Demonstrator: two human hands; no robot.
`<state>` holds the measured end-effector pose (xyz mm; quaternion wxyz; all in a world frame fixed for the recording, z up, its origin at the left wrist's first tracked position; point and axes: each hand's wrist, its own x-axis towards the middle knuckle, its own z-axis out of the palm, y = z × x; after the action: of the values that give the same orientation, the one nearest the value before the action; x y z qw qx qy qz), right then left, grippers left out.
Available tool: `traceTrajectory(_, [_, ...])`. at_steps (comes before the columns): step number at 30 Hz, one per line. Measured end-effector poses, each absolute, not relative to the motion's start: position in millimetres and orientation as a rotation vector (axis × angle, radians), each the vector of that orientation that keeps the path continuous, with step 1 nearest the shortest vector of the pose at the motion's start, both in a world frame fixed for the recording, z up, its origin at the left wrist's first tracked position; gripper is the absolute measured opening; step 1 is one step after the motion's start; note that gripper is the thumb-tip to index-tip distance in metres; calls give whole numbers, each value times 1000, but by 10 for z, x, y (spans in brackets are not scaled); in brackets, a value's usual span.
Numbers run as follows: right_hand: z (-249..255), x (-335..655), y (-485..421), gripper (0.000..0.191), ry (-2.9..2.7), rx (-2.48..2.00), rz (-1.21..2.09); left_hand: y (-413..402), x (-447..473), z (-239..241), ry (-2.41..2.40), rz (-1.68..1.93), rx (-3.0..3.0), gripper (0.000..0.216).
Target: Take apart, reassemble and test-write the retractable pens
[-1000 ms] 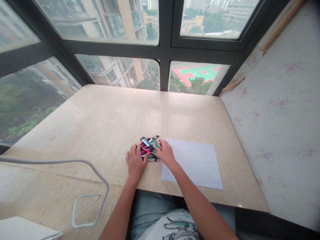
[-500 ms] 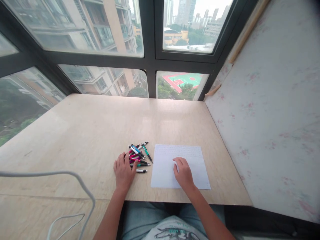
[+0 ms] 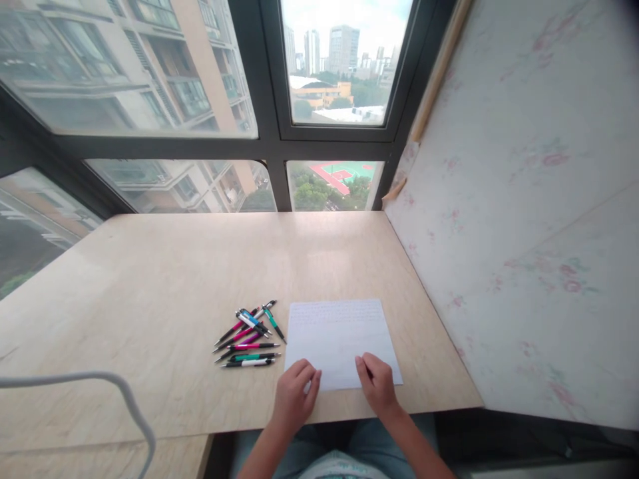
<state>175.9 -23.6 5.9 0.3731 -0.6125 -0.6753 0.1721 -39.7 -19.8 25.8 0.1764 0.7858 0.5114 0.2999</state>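
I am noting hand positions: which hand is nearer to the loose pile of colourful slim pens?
Left. The left hand is below and right of the pens in view, apart from them; the right hand is farther right, over the white rectangular paper sheet.

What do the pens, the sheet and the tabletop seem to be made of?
Pens: probably smooth plastic, given the brightly coloured barrels. Sheet: paper, matt white, thin and flat, bearing rows of writing. Tabletop: perhaps stone or a laminate, smooth and slightly shiny, with faint streaks and soft reflections.
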Motion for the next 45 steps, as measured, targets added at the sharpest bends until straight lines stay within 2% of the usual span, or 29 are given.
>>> traceTrajectory(5, [-6,1505,-272,46,-1714,-1443,582,-287,-3,197,1461,790,2103,32])
traceTrajectory(12, [-243,1419,-295,44,-1807,-1494,490,-320,25,40,1381,663,2185,27])
traceTrajectory(21, [-215,1411,-307,45,-1774,-1504,489,-335,46,19,1451,655,2189,28])
traceTrajectory(38, [-227,1391,-330,46,-1670,-1483,586,-328,39,-9,1438,760,2122,29])
traceTrajectory(45, [-154,1266,-108,45,-1645,-1586,480,-399,-36,-90,1556,1097,1884,36])
